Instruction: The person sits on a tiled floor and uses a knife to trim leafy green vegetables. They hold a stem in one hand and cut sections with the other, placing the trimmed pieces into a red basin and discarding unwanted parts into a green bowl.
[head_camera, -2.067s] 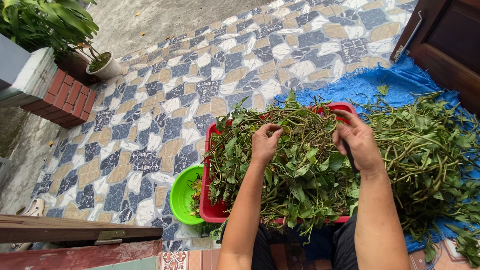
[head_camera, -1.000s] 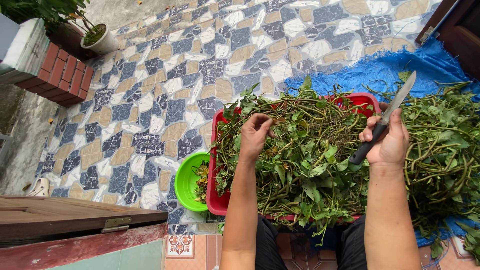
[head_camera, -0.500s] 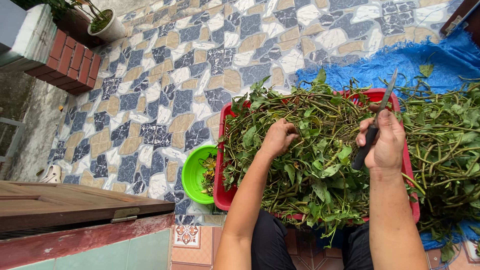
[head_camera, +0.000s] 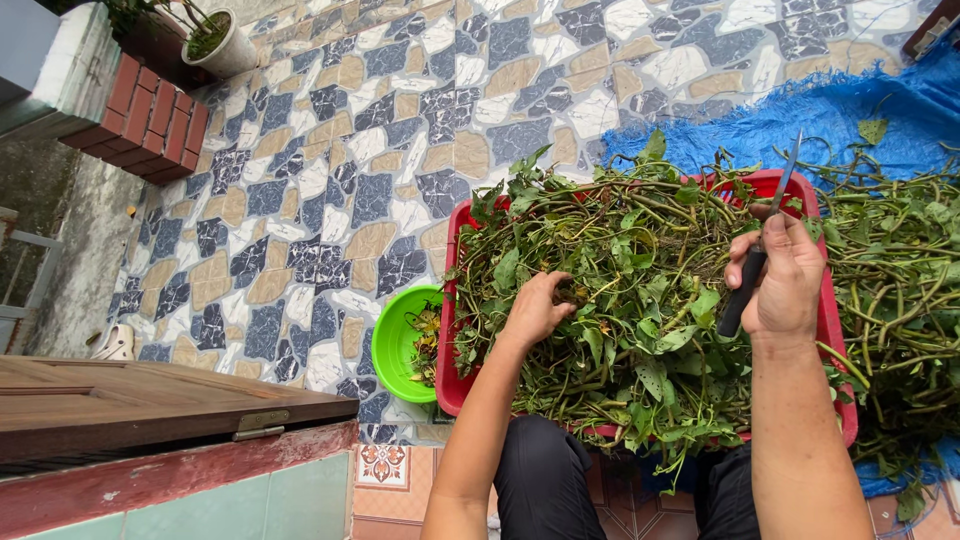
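Note:
A red plastic tub (head_camera: 452, 300) in front of my knees is heaped with green leafy stems (head_camera: 620, 280). My left hand (head_camera: 535, 310) reaches into the heap on its left side, fingers curled among the stems. My right hand (head_camera: 780, 275) hovers over the tub's right side, shut on a knife (head_camera: 760, 245) with a black handle; its blade points up and away from me. A second pile of long green stems (head_camera: 900, 290) lies to the right on a blue tarp (head_camera: 850, 120).
A small green bowl (head_camera: 395, 345) with leaf scraps sits against the tub's left side. Patterned stone paving (head_camera: 330, 180) stretches beyond. A brick ledge (head_camera: 150, 120) and white plant pot (head_camera: 220, 45) stand far left; a wooden board (head_camera: 150, 400) lies near left.
My right hand picked up the knife from the right and brought it over the tub. My left hand stayed in the leaves, shifting slightly lower.

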